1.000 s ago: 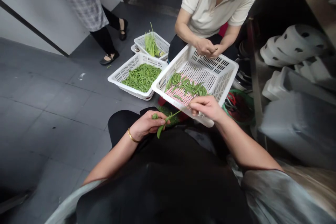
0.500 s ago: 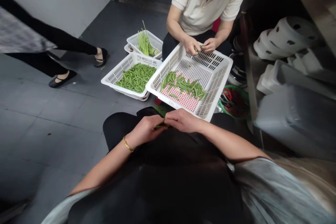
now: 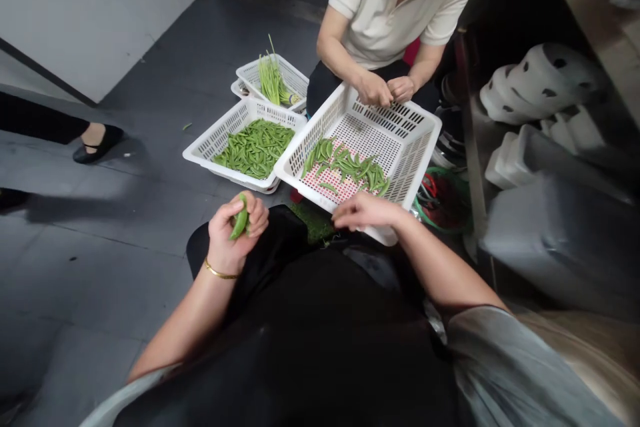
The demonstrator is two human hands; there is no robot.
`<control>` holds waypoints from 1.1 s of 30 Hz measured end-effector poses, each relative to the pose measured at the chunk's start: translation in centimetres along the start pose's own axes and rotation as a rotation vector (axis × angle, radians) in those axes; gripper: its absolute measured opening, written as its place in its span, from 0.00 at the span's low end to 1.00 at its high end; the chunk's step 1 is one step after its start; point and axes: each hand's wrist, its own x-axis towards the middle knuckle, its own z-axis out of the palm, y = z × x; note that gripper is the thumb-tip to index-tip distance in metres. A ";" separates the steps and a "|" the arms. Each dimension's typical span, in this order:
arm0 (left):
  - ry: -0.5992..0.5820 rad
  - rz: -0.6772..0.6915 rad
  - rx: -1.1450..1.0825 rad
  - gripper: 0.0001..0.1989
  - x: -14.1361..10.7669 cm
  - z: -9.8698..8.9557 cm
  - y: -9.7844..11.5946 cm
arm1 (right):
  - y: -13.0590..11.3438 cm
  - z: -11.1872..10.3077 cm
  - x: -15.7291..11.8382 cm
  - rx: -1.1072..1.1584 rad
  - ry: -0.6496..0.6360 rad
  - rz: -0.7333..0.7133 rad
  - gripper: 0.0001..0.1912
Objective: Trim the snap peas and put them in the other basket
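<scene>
Green pod: held upright, slightly tilted, in the left hand at 8 o'clock from the centre of view; its upper end is shown above the curled fingers.
Left hand: fingers closed around the pod, thumb laid beside it; a gold bracelet is worn at the wrist.
Right hand: at 4 o'clock, palm down, fingers bent and held nearly together by the near rim of the large basket; whether anything is pinched at the tips cannot be told.
Large basket: white plastic, at 1 o'clock; green pods are spread in its near part.
Pod basket: white, at 10 o'clock, just beside the large basket; filled with a heap of pods.
Stem basket: at 11 o'clock, behind the pod basket; a bunch of green stems is held in it.
Seated person: at 1 o'clock, white shirt worn, 2 hands brought together above the far rim.
Green tub: at 3 o'clock, partly hidden.
</scene>
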 end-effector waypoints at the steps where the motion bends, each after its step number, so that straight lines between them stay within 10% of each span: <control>1: -0.029 -0.052 -0.031 0.12 0.1 0.1 -0.3 | 0.9 -0.8 1.2 -0.038 0.085 0.042 0.17; 10: -0.152 -0.262 0.148 0.10 0.1 1.4 -2.5 | 6.3 -0.3 10.3 0.027 0.183 0.183 0.23; 17: 0.105 -0.087 0.418 0.16 0.2 2.5 -3.6 | 1.8 -1.0 4.3 0.399 -0.016 0.072 0.12; 22: -0.016 -0.053 0.517 0.14 -1.0 3.5 -4.3 | -4.0 3.5 0.5 0.771 -0.264 -0.116 0.15; 28: -0.078 -0.150 0.524 0.13 -2.9 3.5 -2.7 | -7.5 3.4 -1.4 0.234 0.343 -0.351 0.09; 33: -0.169 -0.271 0.438 0.12 -3.9 3.5 -2.4 | -9.2 2.4 -2.3 -0.129 0.327 -0.572 0.10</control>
